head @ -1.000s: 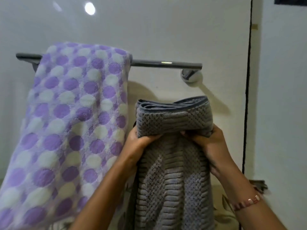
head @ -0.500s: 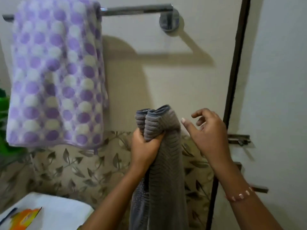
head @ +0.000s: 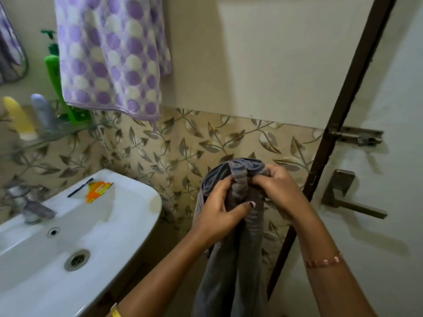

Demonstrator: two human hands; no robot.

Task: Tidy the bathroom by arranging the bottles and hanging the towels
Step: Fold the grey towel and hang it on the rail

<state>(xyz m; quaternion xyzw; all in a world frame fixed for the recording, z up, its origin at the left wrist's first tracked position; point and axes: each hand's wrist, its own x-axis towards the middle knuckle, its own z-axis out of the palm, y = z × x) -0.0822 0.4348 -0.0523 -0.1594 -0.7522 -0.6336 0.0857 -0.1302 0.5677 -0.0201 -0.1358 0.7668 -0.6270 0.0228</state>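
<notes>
Both hands grip the bunched top of a grey towel (head: 233, 259), which hangs down in front of the leaf-patterned tiles. The left hand (head: 219, 211) and right hand (head: 281, 193) are closed on its folds, side by side and nearly touching. A purple spotted towel (head: 109, 53) hangs above the white sink (head: 128, 225). 3 bottles (head: 43, 113) stand on a shelf at left.

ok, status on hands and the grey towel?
Left hand and right hand both clamped on bunched grey ribbed towel. Not hung; purple polka-dot towel hangs above left. White ceramic sink alongside, nothing blocking.
</notes>
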